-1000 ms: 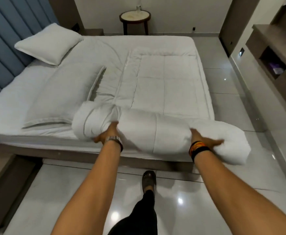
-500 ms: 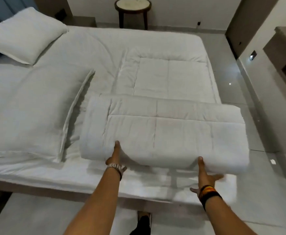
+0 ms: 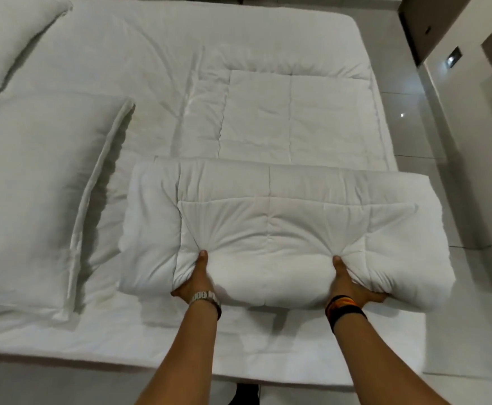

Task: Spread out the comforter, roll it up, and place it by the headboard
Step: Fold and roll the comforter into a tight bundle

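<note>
- On the near half of the white-sheeted bed [image 3: 157,48], the white quilted comforter [image 3: 271,226] lies partly rolled, its thick roll just ahead of both hands and its unrolled flat part running away from me toward the far edge.
- My left hand [image 3: 195,280], the one with the metal wristwatch [image 3: 205,298], pinches into the roll's near face left of centre, thumb dug into the padding and fingers hidden underneath.
- My right hand [image 3: 348,283], with the black and orange wristband [image 3: 344,308], does the same to the right of centre, thumb pressed in and fingers tucked below; both grips are closed on fabric, not spread flat.
- The roll's long axis runs left to right across my view, square to my forearms, so I judge that pushing straight away from me would turn it over the flat part.
- The roll's right end overhangs the bed edge above the pale tiled floor [image 3: 455,200]; the right hand is the nearer one to that loose end, so I would watch it for sagging.
- Two white pillows, a large one [image 3: 31,197] and a farther one [image 3: 11,39], lie to the left. The headboard is out of view, but I judge it lies on that side, so the roll's left end points toward its destination.
- Rolling looks roughly half done, with placement not yet begun.
</note>
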### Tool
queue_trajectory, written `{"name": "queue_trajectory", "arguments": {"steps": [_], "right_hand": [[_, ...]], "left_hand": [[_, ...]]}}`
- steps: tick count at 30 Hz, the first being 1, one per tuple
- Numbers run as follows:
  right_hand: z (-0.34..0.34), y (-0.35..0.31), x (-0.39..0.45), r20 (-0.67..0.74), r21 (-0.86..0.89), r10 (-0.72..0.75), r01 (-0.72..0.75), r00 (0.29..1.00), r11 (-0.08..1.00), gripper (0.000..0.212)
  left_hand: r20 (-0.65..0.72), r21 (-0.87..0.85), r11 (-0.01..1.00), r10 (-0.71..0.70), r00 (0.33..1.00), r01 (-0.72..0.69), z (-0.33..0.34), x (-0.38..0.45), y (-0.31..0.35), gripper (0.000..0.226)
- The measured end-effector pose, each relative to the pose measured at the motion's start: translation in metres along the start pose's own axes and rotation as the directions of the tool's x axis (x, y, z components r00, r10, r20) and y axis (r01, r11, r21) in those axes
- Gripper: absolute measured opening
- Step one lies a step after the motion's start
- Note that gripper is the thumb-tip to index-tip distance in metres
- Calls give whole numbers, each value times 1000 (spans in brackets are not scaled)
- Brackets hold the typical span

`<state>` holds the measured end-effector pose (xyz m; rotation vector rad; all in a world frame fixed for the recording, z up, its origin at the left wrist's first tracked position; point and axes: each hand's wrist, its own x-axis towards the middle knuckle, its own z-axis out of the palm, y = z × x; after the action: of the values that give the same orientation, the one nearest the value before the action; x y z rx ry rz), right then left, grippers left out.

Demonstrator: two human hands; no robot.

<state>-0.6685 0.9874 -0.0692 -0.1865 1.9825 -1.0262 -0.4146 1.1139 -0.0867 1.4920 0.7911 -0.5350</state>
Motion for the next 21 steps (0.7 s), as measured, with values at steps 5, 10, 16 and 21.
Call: {"name": "queue_trajectory", "arguments": {"steps": [5, 10, 16, 21], "right_hand": [[-36, -12, -19, 75, 12, -73, 72, 994, 997, 134], [-125, 13, -52, 109, -40, -59, 64, 992, 997, 134], [-293, 94, -98, 86, -170, 68, -53, 994, 984, 137], [-363, 99, -122, 229, -336, 33, 47, 973, 941, 104]], "left_hand": [[62, -36, 998, 54, 997, -52, -28, -35, 14, 114], [32, 58, 997, -54, 998, 52, -118, -76, 12, 123], [-49, 137, 979, -148, 988, 153, -302, -133, -27, 133], [59, 20, 976, -219, 974, 219, -383, -172, -24, 137]]}}
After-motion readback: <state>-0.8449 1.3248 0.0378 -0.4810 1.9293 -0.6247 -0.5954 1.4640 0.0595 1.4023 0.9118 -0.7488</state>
